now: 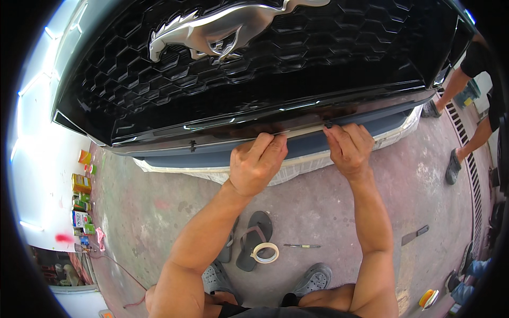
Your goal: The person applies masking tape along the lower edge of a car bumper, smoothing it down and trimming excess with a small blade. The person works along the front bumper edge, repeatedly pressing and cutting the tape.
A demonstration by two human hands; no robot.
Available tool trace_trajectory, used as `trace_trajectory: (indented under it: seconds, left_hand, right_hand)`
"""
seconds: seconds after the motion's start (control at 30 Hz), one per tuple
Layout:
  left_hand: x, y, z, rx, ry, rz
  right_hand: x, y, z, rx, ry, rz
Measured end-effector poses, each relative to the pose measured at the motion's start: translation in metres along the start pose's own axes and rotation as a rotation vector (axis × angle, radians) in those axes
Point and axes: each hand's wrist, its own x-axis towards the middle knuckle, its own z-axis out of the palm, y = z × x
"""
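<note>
A black car front with a honeycomb grille point(297, 58) fills the upper view. A pale strip of masking tape point(303, 131) runs along the lower bumper edge between my two hands. My left hand point(258, 163) is closed, thumb and fingertips pinched at the strip's left end. At its right end, my right hand point(351, 150) also pinches, beside a small black clip point(328, 124). Another small black clip point(192, 146) sits on the edge farther left. Below lies a dark grey-blue bumper strip point(207, 159), bordered by light masking paper point(389, 139). My fingers partly hide the tape ends.
Between my feet and the bumper lie a tape roll point(265, 253), a flip-flop point(256, 238), and a thin pen-like tool point(302, 245). A dark-handled scraper point(415, 235) lies right. Several cans point(81, 183) line the left wall. A person's legs point(472, 140) stand near the floor grate point(466, 153).
</note>
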Motion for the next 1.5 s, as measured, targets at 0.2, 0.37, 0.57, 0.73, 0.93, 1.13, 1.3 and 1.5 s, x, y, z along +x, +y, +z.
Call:
trace_trajectory:
  seconds: [0.2,0.37,0.57,0.73,0.93,1.13,1.3,1.5]
  left_hand:
    - [0.0008,0.0004,0.0018,-0.007,0.002,-0.011]
    - [0.0009,0.0009,0.0018,-0.005,0.000,-0.017]
    - [0.0020,0.0006,0.0007,-0.004,-0.006,-0.011]
    - [0.0018,0.0008,0.0009,-0.012,0.001,-0.013]
    - [0.0020,0.0000,0.0023,-0.010,0.017,-0.001]
    - [0.0026,0.0010,0.0015,-0.003,0.015,0.001]
    - [0.0021,0.0017,0.0017,0.007,0.014,-0.007]
    - [-0.0009,0.0028,0.0016,-0.024,0.023,-0.051]
  right_hand:
    - [0.0000,0.0002,-0.0014,-0.004,-0.017,0.013]
    - [0.0006,0.0010,-0.0016,0.010,-0.018,0.015]
    - [0.0004,0.0034,-0.0033,0.054,-0.025,0.029]
    - [-0.0003,0.0068,-0.0016,0.082,0.006,0.047]
    - [0.0016,0.0084,-0.0024,0.055,0.005,0.003]
    - [0.0039,0.0068,-0.0040,0.031,-0.019,-0.003]
    - [0.0052,0.0068,-0.0049,0.025,-0.008,0.020]
    - [0.0068,0.0077,-0.0065,0.022,-0.003,-0.001]
